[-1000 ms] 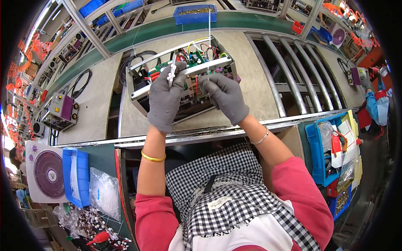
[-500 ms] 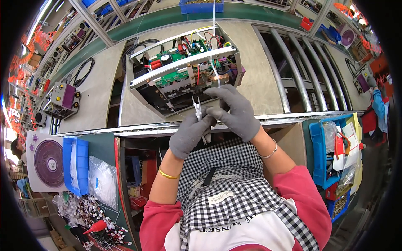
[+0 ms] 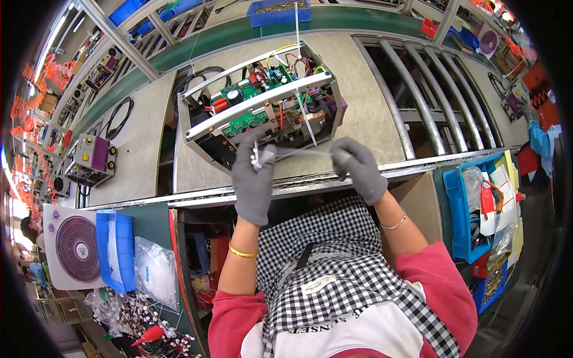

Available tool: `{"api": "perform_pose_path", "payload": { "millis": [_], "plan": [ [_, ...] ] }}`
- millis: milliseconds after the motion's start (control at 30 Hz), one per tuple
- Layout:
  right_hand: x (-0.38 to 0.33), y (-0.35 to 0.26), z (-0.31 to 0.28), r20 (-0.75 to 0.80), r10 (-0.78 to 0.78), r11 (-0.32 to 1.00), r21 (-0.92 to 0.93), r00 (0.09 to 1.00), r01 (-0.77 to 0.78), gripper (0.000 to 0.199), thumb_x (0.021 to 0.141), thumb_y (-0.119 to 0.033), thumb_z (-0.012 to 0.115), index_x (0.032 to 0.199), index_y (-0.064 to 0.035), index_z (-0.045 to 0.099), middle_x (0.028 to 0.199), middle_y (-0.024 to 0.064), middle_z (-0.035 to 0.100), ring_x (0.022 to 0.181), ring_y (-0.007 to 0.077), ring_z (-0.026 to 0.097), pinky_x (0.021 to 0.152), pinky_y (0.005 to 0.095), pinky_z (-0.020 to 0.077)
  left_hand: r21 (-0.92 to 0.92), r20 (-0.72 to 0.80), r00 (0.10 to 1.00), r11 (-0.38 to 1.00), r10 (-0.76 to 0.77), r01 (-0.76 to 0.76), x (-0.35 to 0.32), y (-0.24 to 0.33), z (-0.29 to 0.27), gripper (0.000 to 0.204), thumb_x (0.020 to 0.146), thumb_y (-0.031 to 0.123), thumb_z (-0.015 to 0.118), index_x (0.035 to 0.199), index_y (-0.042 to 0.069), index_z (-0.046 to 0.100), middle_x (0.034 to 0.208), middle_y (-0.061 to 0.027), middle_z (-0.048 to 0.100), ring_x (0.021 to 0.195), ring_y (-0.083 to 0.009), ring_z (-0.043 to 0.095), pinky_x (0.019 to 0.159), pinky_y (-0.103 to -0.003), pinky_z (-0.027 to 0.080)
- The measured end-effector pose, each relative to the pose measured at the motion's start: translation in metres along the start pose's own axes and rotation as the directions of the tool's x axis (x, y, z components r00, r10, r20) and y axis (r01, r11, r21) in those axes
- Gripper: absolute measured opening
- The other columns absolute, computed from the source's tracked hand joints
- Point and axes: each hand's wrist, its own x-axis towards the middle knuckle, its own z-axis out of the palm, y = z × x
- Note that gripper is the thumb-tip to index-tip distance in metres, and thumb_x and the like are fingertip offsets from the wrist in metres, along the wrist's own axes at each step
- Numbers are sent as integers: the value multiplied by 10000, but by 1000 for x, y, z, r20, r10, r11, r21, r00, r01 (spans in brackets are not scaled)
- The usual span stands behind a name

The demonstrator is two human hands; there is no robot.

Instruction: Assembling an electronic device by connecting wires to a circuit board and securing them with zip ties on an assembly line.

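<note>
My left hand (image 3: 252, 185), in a grey glove, is closed around some small white plastic pieces (image 3: 257, 156) at the near side of an open electrical unit (image 3: 206, 125). From it a thin whitish strip (image 3: 304, 153), blurred and resembling a cable tie, stretches across to my right hand (image 3: 360, 170). The right hand's gloved fingers are pinched on the strip's other end. The unit has a green circuit board (image 3: 262, 89), coloured wires and two pale metal rails on top. A white cable tie (image 3: 306, 116) hangs over its front rail.
Metal rollers (image 3: 425, 101) run to the right of the unit. Another finished-looking unit (image 3: 91, 156) stands on the left. A blue bin (image 3: 116, 250), a fan (image 3: 76, 247) and loose wires are at lower left; a blue tray (image 3: 462, 215) lies right. Another person's sleeve (image 3: 546, 143) shows far right.
My hands have moved apart, the left up and to the left, the right outward to the right. The thin strip now spans between them. The view has shifted slightly.
</note>
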Motion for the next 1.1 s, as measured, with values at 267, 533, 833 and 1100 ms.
{"api": "perform_pose_path", "payload": {
  "millis": [267,533,833,1100],
  "plan": [
    [-4,22,7,-253,-53,989,117,966,85,222,996,-244,527,987,-32,590,829,26,606,609,67,539,504,202,449,-71,-200,979,996,44,-60,14,1,20,500,854,190,754,1284,23,562,1013,-72,660,868,-130,577,777,-266,486],
    [18,30,40,-273,-65,970,208,960,125,202,997,-238,538,1013,-49,606,777,13,603,589,54,525,501,197,424,-170,-183,983,985,8,-39,29,-7,19,564,870,208,731,1340,-15,513,906,-65,660,741,-97,593,696,-252,504],
    [55,1,68,-277,-470,880,-228,838,418,151,939,-168,635,974,-21,636,721,-2,594,594,54,508,535,214,414,-361,77,993,926,-93,114,33,18,1,234,974,236,570,1016,7,570,668,12,589,575,-52,477,513,-218,373],
    [24,32,64,-405,-136,972,124,904,202,107,919,-124,653,976,-36,634,804,33,651,567,60,511,516,214,424,-319,96,995,946,-29,58,36,1,2,239,983,235,556,1089,21,565,662,21,576,510,-11,391,456,-185,291]
  ]
}}
